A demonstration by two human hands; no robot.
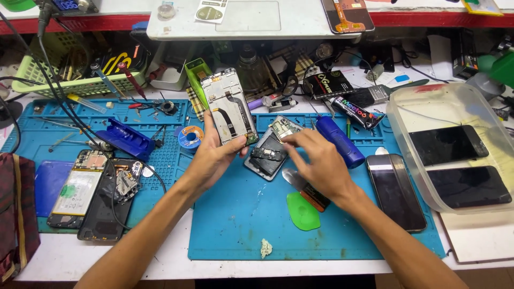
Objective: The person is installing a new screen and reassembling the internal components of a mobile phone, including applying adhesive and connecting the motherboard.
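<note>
Bench is pretty packed; a clear plastic tub (pixel 401 115) on the right has two dark phones (pixel 447 144) lying flat in it; another dark phone (pixel 396 192) sits just beside it on the blue mat (pixel 241 225); there's a green pick (pixel 302 212) near the mat's middle and a blue cylinder tool (pixel 339 141) further back; on the left, an opened phone with its battery showing (pixel 77 188), a blue case (pixel 126 139), a solder spool (pixel 190 137), and a green basket (pixel 32 75) of tools behind.
</note>
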